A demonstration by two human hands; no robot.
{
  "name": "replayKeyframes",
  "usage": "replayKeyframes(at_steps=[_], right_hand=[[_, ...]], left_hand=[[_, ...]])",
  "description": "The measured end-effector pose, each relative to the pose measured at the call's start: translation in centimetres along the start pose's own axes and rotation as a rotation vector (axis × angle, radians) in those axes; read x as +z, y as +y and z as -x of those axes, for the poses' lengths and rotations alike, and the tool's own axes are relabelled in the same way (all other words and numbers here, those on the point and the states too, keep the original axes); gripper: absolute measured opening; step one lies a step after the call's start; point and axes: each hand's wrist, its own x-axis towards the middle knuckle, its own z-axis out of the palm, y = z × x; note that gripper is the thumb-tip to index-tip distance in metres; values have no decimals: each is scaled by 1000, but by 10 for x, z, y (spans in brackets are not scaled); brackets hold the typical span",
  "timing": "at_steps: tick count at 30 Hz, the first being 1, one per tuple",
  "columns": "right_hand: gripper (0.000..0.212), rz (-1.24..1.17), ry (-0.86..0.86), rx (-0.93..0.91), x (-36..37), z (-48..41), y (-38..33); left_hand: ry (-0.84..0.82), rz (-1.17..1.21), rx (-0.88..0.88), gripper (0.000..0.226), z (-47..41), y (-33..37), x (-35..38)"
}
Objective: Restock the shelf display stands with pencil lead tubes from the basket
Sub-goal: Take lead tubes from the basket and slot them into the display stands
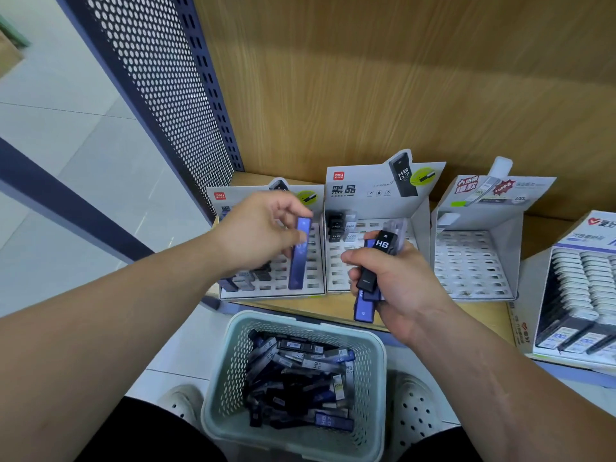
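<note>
The left hand (263, 228) pinches a single blue lead tube (301, 258) near its top end between thumb and fingertips. The tube stands roughly upright, its lower end down at the front rows of the slotted left display stand (315, 261) beneath that hand; motion blur hides whether the end sits in a slot. The right hand (400, 291) has its fingers curled round a bundle of lead tubes (376, 261): a black one marked HB lies foremost, blue ones stick out below the fist and a clear one rises above it. Under the left wrist, dark and grey tubes (248, 281) fill the near-left slots of the left stand. Just beyond the right hand stands the middle display stand (370, 191), its header card printed with a black HB 0.7 tube, with a few black and white tubes (341, 225) in its far-left corner. To the right of the right hand stands a third display stand (473, 261) with a white slotted tray, and farther right an open box (566, 248) holds rows of white-capped tubes. All these rest on a wood-grain shelf (480, 315) with a wooden back panel (400, 78) and a perforated metal side panel (166, 78) beyond the left hand. Below both hands, a pale green perforated basket (230, 368) sits on the tiled floor (66, 128) between two white perforated shoes (413, 411), and it holds a loose heap of lead tubes (300, 378), black, blue and clear.
</note>
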Motion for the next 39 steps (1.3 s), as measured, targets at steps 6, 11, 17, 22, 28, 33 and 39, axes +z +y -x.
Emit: replayKeyframes(at_steps=[6,11,17,22,28,33,39], right_hand=[[34,20,-8,26,-8,1,0],[33,-1,-8,37,-16,2,-3],[33,-8,-15,48,-22,4,-6],[33,-7,-17,55,-24,6,-9],[32,-14,-9,40,-25,7,-10],[33,-14,-13,44,-25,8,-10],[33,-6,-11,47,-25,7,-10]], left_hand=[[302,-105,88,12,-28,-5,-9],[351,-430,234,7,-37,-10,-7],[335,-683,281,7,-45,-27,-2],[340,-722,245,5,-48,-28,2],[333,-719,231,6,-49,-28,5],[324,-716,228,8,-50,-31,3],[283,-757,235,8,-51,-33,3]])
